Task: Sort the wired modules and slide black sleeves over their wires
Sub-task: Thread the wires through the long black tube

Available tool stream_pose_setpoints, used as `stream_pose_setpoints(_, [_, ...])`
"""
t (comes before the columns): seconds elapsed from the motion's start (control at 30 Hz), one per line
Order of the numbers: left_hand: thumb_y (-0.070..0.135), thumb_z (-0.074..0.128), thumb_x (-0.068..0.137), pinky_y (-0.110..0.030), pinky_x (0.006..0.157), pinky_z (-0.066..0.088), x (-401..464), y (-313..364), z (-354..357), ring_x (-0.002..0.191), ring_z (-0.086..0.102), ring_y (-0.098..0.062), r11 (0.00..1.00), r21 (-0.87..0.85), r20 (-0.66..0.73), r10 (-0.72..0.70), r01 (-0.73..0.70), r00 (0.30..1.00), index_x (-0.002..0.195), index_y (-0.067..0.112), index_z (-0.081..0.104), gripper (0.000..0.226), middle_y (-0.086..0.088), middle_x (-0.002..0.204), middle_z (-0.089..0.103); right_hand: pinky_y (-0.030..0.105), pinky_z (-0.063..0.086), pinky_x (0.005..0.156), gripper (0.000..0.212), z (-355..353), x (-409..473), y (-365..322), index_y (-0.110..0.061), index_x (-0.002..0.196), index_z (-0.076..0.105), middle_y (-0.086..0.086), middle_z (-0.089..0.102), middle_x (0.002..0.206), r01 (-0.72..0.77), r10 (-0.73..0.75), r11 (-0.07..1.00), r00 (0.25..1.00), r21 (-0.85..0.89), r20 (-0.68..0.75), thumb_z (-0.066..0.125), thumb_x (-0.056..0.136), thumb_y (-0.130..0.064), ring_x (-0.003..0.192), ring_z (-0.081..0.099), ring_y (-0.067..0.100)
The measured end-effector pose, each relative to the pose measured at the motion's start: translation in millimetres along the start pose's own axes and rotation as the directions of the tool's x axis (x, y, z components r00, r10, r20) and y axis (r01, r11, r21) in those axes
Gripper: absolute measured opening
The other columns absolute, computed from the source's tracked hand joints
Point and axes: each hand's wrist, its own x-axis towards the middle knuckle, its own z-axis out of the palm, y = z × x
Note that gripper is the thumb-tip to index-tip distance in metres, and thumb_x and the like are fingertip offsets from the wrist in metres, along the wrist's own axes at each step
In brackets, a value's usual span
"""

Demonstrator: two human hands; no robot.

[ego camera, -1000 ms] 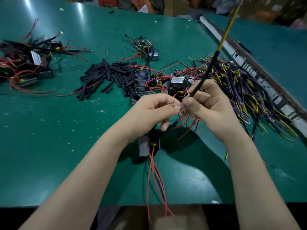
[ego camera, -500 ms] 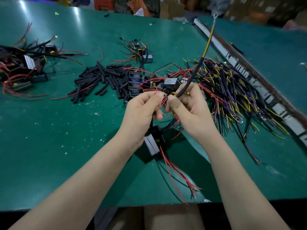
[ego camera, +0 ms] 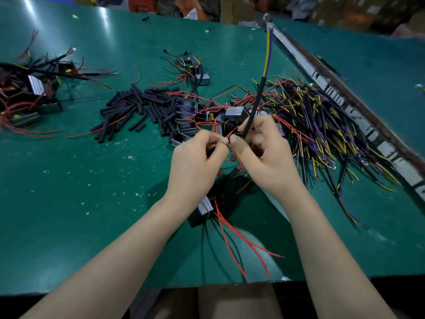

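Observation:
My left hand (ego camera: 195, 162) and my right hand (ego camera: 264, 155) meet above the green table (ego camera: 69, 203), fingertips pinching thin red wires between them. My right hand also holds a black sleeve (ego camera: 254, 111) that stands up and away from me, with a yellow and blue wire (ego camera: 268, 49) sticking out of its top, ending in a ring terminal. Below my hands hangs a grey wired module (ego camera: 204, 207) with red wires (ego camera: 241, 245) trailing toward me. A pile of loose black sleeves (ego camera: 138, 109) lies left of a cluster of modules (ego camera: 186, 118).
A heap of yellow, purple and black wires (ego camera: 322, 130) spreads to the right. Sleeved modules (ego camera: 30, 95) lie at the far left, and one more module (ego camera: 202, 79) sits further back. A metal rail (ego camera: 345, 107) runs diagonally along the table's right side.
Both hands have moved away from me and closer together. The sleeved wire has swung more upright. The hanging module and its red wires have shifted to the right.

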Motion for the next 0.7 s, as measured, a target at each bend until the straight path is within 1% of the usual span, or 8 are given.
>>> stream_pose_setpoints(0.03, [0.021,0.058,0.089,-0.024,0.064,0.048,0.2,0.0,0.0,0.056,0.061,-0.006,1.0,-0.02,0.009,-0.006,0.006,1.0,0.079,0.028,0.062,0.013,0.017,0.057,0.06,0.053,0.049,0.065,0.015,-1.7,0.8,0.0,-0.043,0.092,0.047,0.005,0.067,0.071,-0.018,0.019,1.0,1.0,0.013,-0.018,0.057,0.086,-0.035,0.065,0.062,0.034])
stream_pose_setpoints(0.13, [0.02,0.059,0.09,-0.01,0.052,0.041,0.6,-0.1,-0.6,0.049,0.059,-0.001,0.996,-0.088,0.039,0.002,0.002,0.999,0.077,0.034,0.06,0.019,0.022,0.057,0.06,0.057,0.05,0.076,0.019,-4.7,2.8,0.9,-0.046,0.087,0.05,0.002,0.068,0.075,-0.07,0.072,0.996,0.996,0.051,-0.043,0.059,0.084,-0.03,0.077,0.065,0.036])
stream_pose_setpoints(0.17, [0.02,0.059,0.09,-0.01,0.052,0.041,0.8,-0.8,-1.1,0.05,0.059,-0.001,0.997,-0.078,0.04,0.016,-0.013,0.999,0.077,0.034,0.06,0.019,0.023,0.057,0.06,0.057,0.05,0.079,0.021,-5.0,3.2,1.1,-0.046,0.087,0.051,0.002,0.068,0.075,-0.082,0.084,0.995,0.996,0.064,-0.04,0.06,0.084,-0.028,0.078,0.066,0.035])
stream_pose_setpoints(0.27, [0.024,0.059,0.091,-0.026,0.062,0.05,1.4,-3.8,-1.2,0.057,0.057,-0.004,0.996,-0.007,0.03,0.087,-0.087,0.996,0.083,0.027,0.065,0.01,0.025,0.058,0.057,0.056,0.05,0.08,0.027,-5.6,4.1,-0.5,-0.047,0.086,0.052,0.005,0.066,0.074,-0.088,0.092,0.993,0.995,0.084,-0.043,0.062,0.084,-0.021,0.078,0.065,0.035])
stream_pose_setpoints(0.4, [0.019,0.059,0.09,-0.025,0.065,0.044,1.2,-4.6,-0.3,0.07,0.054,-0.006,0.957,0.144,0.018,0.253,-0.253,0.967,0.089,0.017,0.068,0.009,0.019,0.073,0.057,0.06,0.048,0.073,0.031,-3.9,4.3,-2.6,-0.047,0.085,0.05,0.018,0.06,0.073,-0.087,0.092,0.992,0.994,0.092,-0.061,0.062,0.082,-0.019,0.075,0.058,0.046])
stream_pose_setpoints(0.5, [0.019,0.059,0.09,-0.036,0.068,0.049,0.6,-5.6,-2.8,0.078,0.059,-0.015,0.92,0.211,0.062,0.324,-0.33,0.944,0.093,0.014,0.068,0.011,0.006,0.086,0.065,0.062,0.048,0.071,0.031,-2.5,3.9,-2.1,-0.043,0.089,0.048,0.025,0.057,0.071,-0.09,0.096,0.992,0.993,0.091,-0.068,0.062,0.083,-0.016,0.071,0.056,0.047])
stream_pose_setpoints(0.6, [0.02,0.056,0.089,-0.041,0.066,0.051,0.4,-4.5,-6.1,0.079,0.061,-0.021,0.893,0.23,0.112,0.371,-0.387,0.922,0.095,0.012,0.069,0.016,0.0,0.086,0.066,0.058,0.049,0.071,0.027,-3.7,3.2,-0.7,-0.036,0.094,0.046,0.024,0.058,0.069,-0.082,0.087,0.993,0.994,0.081,-0.059,0.061,0.084,-0.016,0.07,0.058,0.044])
stream_pose_setpoints(0.7, [0.022,0.055,0.087,-0.041,0.063,0.05,0.5,-2.4,-8.4,0.077,0.061,-0.021,0.891,0.231,0.119,0.372,-0.39,0.921,0.092,0.013,0.071,0.018,0.001,0.084,0.066,0.05,0.051,0.074,0.025,-4.4,2.1,1.3,-0.036,0.097,0.046,0.017,0.062,0.068,-0.085,0.088,0.992,0.996,0.09,-0.029,0.06,0.087,-0.018,0.072,0.063,0.036])
